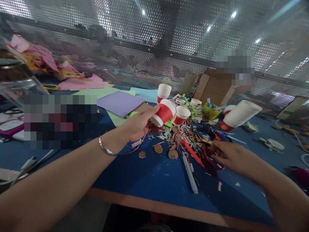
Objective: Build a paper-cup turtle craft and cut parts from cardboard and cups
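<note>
A red and white paper cup (164, 111) is tilted in my left hand (140, 124), its fingers wrapped round the base end. My right hand (228, 154) has its fingers closed at the handles of red-handled scissors (210, 158), whose blades are lost among the scraps. Just beyond the held cup stand a short stack of cups (164, 91) and another red and white cup (181, 115). Between my hands lies a heap of paper scraps (187, 135), with a red marker (192, 152) and a white pen (190, 174) at its near side.
Small cardboard discs (158, 148) lie on the blue table (145, 180). A long leaning cup stack (241, 114) and a cardboard box (212, 88) are at the back right. Purple paper (120, 103) and pink sheets (82, 82) lie at the left. A glass jar (21, 85) stands far left.
</note>
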`<action>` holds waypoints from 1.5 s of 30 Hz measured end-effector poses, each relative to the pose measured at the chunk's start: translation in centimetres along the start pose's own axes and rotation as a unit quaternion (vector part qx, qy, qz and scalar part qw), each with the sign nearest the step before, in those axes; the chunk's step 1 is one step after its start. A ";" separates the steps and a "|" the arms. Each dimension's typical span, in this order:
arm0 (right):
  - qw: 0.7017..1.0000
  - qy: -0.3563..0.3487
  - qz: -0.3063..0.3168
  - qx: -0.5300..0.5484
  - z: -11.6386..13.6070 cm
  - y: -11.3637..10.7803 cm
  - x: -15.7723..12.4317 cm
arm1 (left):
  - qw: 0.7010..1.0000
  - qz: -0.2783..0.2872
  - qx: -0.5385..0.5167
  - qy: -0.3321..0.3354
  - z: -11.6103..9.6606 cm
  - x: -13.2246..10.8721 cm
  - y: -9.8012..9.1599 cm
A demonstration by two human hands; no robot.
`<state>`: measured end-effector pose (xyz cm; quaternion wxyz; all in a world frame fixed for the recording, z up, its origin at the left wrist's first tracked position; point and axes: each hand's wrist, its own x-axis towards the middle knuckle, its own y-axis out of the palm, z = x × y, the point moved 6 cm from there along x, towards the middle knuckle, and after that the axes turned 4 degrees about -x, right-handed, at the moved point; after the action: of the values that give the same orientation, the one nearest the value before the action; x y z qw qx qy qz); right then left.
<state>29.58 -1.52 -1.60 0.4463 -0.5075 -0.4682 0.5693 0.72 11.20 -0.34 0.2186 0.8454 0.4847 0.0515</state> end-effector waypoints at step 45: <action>0.747 -0.116 0.088 0.648 8.8 -0.8 0.5 | 0.991 -0.044 0.073 0.107 1.6 -0.7 1.5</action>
<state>20.78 -1.61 -0.45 0.5582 -0.0650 0.0121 0.8270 2.01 9.45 -1.09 0.1051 0.8266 0.5444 0.0968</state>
